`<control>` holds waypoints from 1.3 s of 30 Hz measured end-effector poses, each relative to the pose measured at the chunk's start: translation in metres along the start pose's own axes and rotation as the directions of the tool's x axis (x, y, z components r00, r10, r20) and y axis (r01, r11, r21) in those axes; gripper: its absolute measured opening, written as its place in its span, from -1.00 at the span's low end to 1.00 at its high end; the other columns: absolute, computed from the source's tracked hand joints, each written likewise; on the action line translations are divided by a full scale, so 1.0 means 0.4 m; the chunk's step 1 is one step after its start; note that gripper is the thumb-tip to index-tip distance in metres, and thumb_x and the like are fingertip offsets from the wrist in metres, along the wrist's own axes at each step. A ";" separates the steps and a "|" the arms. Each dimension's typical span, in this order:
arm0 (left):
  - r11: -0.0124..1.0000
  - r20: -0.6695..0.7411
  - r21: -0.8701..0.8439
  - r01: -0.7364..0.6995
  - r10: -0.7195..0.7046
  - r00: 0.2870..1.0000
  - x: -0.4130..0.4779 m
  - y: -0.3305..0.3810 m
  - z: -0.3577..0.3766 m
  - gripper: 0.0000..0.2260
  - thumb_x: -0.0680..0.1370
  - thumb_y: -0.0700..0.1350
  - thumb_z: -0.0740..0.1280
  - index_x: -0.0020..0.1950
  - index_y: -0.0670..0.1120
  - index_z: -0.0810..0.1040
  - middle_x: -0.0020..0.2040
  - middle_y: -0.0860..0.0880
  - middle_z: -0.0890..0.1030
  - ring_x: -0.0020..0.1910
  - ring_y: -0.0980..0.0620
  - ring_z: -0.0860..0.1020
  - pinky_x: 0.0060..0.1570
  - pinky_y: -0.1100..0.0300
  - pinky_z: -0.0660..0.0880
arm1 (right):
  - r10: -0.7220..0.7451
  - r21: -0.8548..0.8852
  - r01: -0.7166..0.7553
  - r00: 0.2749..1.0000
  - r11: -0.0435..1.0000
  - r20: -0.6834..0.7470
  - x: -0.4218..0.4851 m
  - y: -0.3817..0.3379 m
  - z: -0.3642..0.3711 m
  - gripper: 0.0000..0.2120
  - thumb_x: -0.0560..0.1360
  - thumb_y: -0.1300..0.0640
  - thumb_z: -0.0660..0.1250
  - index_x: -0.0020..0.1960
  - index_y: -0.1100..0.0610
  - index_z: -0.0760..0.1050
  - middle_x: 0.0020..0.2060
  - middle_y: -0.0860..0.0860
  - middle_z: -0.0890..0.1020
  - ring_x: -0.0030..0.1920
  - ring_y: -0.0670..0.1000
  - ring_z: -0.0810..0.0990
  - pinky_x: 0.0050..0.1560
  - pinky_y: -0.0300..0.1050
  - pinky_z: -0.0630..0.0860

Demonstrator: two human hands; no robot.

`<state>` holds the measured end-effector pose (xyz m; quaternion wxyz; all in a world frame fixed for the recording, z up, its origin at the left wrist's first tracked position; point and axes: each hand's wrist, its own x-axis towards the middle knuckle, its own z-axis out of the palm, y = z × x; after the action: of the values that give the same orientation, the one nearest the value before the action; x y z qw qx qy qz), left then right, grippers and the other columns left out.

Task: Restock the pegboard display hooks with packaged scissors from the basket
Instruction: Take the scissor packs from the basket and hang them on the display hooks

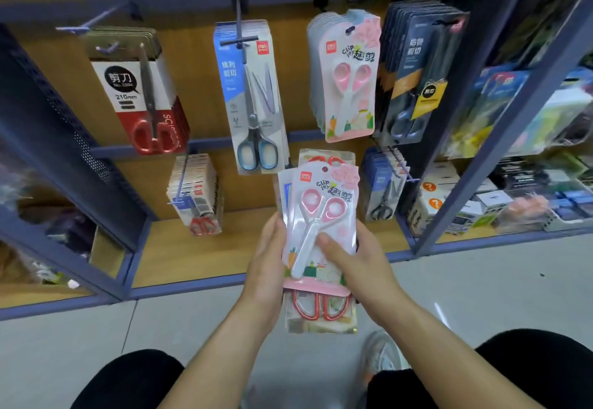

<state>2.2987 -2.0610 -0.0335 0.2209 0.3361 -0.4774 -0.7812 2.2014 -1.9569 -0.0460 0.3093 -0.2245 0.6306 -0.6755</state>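
Both hands hold a small stack of packaged scissors low in front of the display. On top lies a pink scissors pack (321,213); a red-handled scissors pack (321,312) shows below it. My left hand (268,258) grips the stack's left edge. My right hand (349,261) holds the right side, its thumb lying across the pink pack. On the hooks above hang red-handled scissors (141,91), blue scissors (250,97), matching pink scissors (348,75) and dark scissors (414,75). No basket is in view.
Lower hooks carry small red scissors packs (195,193) and blue packs (383,184). A blue metal upright (487,132) divides off the right bay with boxed goods. A wooden shelf base (208,248) lies below. My knees and a shoe (382,354) are on the grey floor.
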 end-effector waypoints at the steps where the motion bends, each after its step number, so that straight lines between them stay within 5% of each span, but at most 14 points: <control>1: 1.000 0.005 -0.009 0.001 -0.001 1.000 0.000 -0.002 0.004 -0.74 0.70 0.04 0.22 0.39 0.14 0.51 0.17 0.01 0.72 0.12 -0.07 0.71 0.22 -0.20 0.59 | 0.000 0.007 0.000 1.000 1.000 -0.005 -0.001 0.000 -0.003 -0.73 0.57 0.18 0.42 0.25 0.05 0.56 0.06 -0.09 0.75 0.06 -0.08 0.73 -0.06 -0.26 0.61; 5: 0.999 0.032 -0.031 -0.010 0.011 0.999 -0.010 -0.016 0.022 -0.67 0.68 -0.01 0.27 0.44 0.21 0.39 0.20 0.04 0.70 0.14 -0.07 0.70 0.20 -0.20 0.61 | -0.009 0.008 0.010 0.989 1.000 -0.147 -0.005 0.012 -0.020 -0.58 0.49 0.15 0.51 0.30 0.05 0.49 0.12 -0.04 0.72 0.11 -0.07 0.71 0.02 -0.13 0.66; 8: 0.999 0.016 -0.025 -0.026 0.027 1.000 -0.021 -0.022 0.036 -0.62 0.65 0.01 0.32 0.45 0.24 0.36 0.22 0.02 0.69 0.14 -0.08 0.70 0.21 -0.24 0.59 | 0.014 0.039 -0.005 0.972 0.999 -0.234 -0.013 0.015 -0.027 -0.67 0.50 0.14 0.51 0.18 0.07 0.44 0.05 0.02 0.72 0.01 -0.04 0.74 -0.09 -0.15 0.66; 13: 0.997 -0.019 0.017 -0.081 0.081 0.996 -0.036 -0.035 0.039 -0.53 0.58 0.06 0.39 0.45 0.25 0.32 0.23 0.04 0.67 0.11 -0.07 0.71 0.16 -0.21 0.62 | -0.005 0.073 0.024 0.969 0.997 -0.248 -0.028 0.011 -0.020 -0.90 0.62 0.15 0.37 0.11 0.15 0.56 -0.05 0.05 0.76 -0.07 0.01 0.76 -0.14 -0.14 0.64; 22: 0.998 -0.062 0.010 -0.067 0.068 0.996 -0.057 -0.013 0.010 -0.68 0.58 -0.04 0.43 0.31 0.10 0.50 0.12 0.00 0.73 0.06 -0.08 0.73 0.14 -0.16 0.64 | 0.003 0.138 0.035 0.963 0.990 -0.269 -0.038 0.018 0.014 -0.87 0.61 0.15 0.38 0.12 0.17 0.56 -0.07 0.08 0.73 -0.07 0.05 0.73 -0.11 -0.06 0.64; 28: 0.997 -0.085 -0.060 -0.049 0.044 0.995 -0.066 0.005 -0.008 -0.64 0.56 -0.06 0.46 0.32 0.09 0.50 0.08 -0.03 0.74 0.03 -0.12 0.73 0.12 -0.21 0.64 | 0.064 0.189 -0.010 0.958 0.982 -0.281 -0.025 0.014 0.037 -0.78 0.66 0.04 0.31 0.23 0.15 0.54 0.06 0.11 0.73 0.06 0.15 0.74 0.14 0.27 0.64; 39: 0.990 -0.087 -0.135 0.039 -0.051 0.995 -0.059 0.028 -0.047 -0.67 0.56 -0.15 0.46 0.30 0.00 0.55 0.11 -0.12 0.73 0.04 -0.19 0.73 0.12 -0.32 0.61 | 0.077 0.199 -0.008 0.936 0.980 -0.343 -0.018 -0.029 0.016 -0.85 0.65 0.07 0.33 0.05 0.11 0.65 -0.02 0.08 0.76 0.07 0.18 0.73 0.18 0.28 0.62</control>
<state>2.3288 -2.0616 -0.0222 0.2464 0.3662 -0.4061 -0.8002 2.2096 -1.9562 -0.0334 0.2276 -0.0559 0.6112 -0.7560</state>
